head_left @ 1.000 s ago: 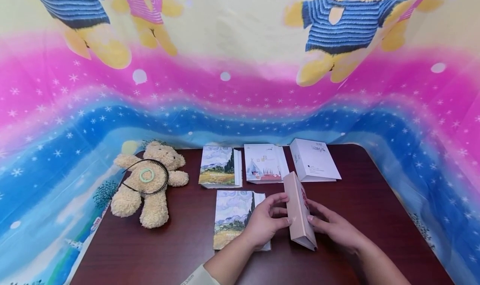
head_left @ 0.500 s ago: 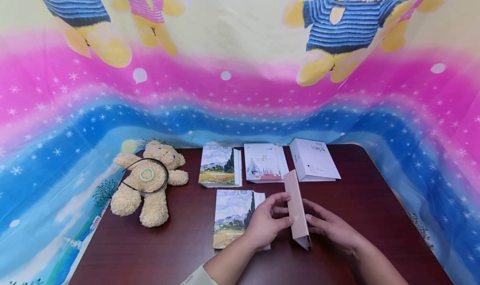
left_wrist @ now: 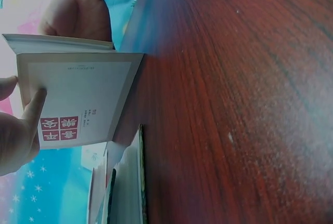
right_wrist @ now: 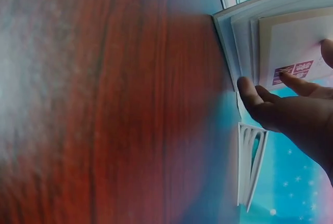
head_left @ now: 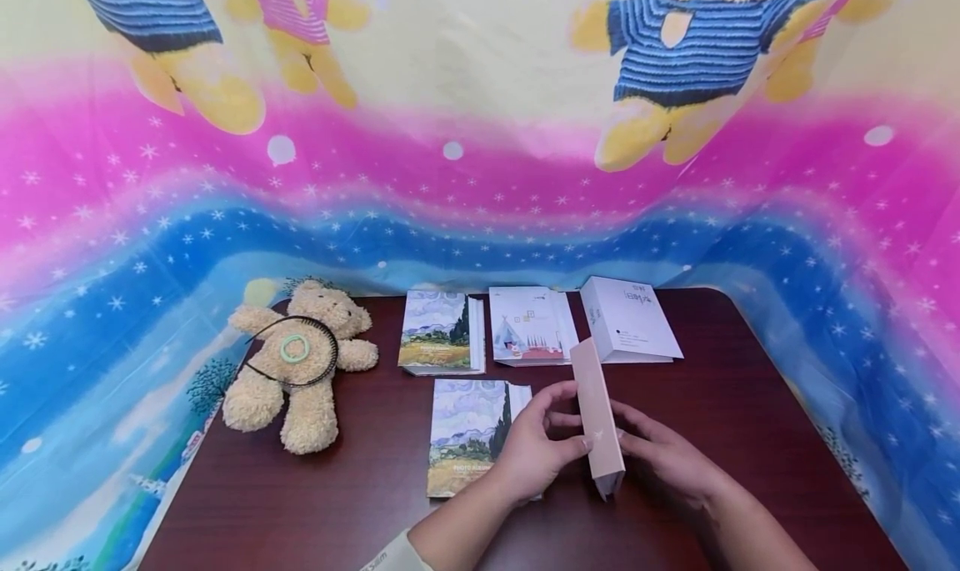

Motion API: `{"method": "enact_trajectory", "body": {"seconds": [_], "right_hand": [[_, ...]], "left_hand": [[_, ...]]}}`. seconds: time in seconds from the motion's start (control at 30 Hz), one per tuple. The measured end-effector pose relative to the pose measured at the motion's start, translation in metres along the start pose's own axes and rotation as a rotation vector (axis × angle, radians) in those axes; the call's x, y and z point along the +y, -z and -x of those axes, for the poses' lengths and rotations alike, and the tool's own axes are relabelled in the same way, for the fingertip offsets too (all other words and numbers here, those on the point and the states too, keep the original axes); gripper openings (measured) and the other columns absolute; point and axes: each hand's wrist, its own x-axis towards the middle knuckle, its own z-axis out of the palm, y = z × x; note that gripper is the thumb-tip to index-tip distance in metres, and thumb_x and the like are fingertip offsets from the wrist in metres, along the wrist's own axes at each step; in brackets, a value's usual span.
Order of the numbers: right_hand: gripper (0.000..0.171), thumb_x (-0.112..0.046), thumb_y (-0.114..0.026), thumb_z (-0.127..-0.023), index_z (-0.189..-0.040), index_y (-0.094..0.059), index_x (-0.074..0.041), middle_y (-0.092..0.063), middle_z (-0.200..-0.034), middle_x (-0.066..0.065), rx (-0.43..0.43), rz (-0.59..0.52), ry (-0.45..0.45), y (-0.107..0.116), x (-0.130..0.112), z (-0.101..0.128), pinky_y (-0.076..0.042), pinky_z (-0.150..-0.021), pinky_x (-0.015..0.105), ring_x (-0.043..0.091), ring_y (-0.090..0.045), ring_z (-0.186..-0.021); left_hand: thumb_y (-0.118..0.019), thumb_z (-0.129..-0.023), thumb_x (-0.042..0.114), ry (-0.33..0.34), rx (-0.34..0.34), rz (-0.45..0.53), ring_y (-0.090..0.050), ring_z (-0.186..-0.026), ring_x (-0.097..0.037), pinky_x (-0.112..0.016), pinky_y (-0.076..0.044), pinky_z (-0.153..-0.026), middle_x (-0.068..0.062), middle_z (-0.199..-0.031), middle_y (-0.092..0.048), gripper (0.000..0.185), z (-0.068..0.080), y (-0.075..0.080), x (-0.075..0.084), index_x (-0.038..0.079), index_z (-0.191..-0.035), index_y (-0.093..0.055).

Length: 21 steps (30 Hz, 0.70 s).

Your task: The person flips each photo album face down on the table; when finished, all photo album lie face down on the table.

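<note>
A beige photo album stands spine-up between my two hands, its covers slightly spread. My left hand holds its left side, with thumb and fingertips against the cover. A red square seal print shows on that cover in the left wrist view. On the other side my right hand holds the right cover, its palm mostly turned away in the head view. The right wrist view shows white inner leaves and the right fingers across the cover, by another red print. The album's lower edges are close over the table.
On the dark wooden table, two landscape-painting albums lie left of centre, one partly behind my left wrist. Behind are a white tent-picture album and a white album. A teddy bear lies left, bearing a black headband and green ring.
The album has turned and tipped between my hands, so its spine now faces the head view and the red print on its right cover is hidden there. My hands have shifted only slightly.
</note>
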Motion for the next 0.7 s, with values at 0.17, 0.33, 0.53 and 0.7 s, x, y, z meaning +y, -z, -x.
{"method": "enact_trajectory", "body": {"seconds": [0.17,0.33,0.53,0.7], "right_hand": [[0.070,-0.035,-0.054,-0.108,-0.163,-0.026,-0.004,-0.030,-0.164,0.023,0.061,0.087,0.013,0.000,-0.005,0.003,-0.022,-0.118,0.062,0.040,-0.021,-0.151],[0.069,-0.034,-0.056,-0.108,-0.163,-0.026,-0.005,-0.028,-0.166,0.021,0.060,0.109,0.037,0.003,-0.012,0.011,-0.034,-0.113,0.046,0.040,-0.021,-0.151],[0.066,-0.028,-0.054,-0.109,-0.164,-0.024,-0.006,-0.029,-0.164,0.021,0.024,0.025,0.065,0.004,-0.021,0.020,-0.041,-0.102,0.022,0.025,-0.036,-0.145],[0.066,-0.022,-0.049,-0.111,-0.165,-0.015,-0.004,-0.021,-0.164,0.023,-0.011,-0.090,0.094,0.008,-0.027,0.027,-0.048,-0.102,0.027,0.011,-0.053,-0.131]], "left_hand": [[-0.080,-0.086,0.001,-0.002,-0.005,0.022,-0.068,-0.109,-0.013,-0.026,-0.057,-0.076,0.001,-0.131,-0.065,0.061,0.000,-0.002,0.000,0.022,-0.140,-0.060],[-0.080,-0.086,0.002,0.007,-0.015,0.032,-0.067,-0.110,-0.012,-0.025,-0.057,-0.079,0.004,-0.129,-0.066,0.061,0.000,-0.005,-0.002,0.021,-0.140,-0.060],[-0.080,-0.087,0.004,0.035,-0.030,0.074,-0.066,-0.114,-0.021,-0.025,-0.057,-0.078,-0.002,-0.123,-0.067,0.059,-0.002,-0.009,-0.006,0.022,-0.140,-0.060],[-0.079,-0.087,0.003,0.035,-0.042,0.094,-0.065,-0.115,-0.028,-0.025,-0.057,-0.077,-0.002,-0.121,-0.066,0.061,-0.004,-0.013,-0.008,0.021,-0.141,-0.058]]}}
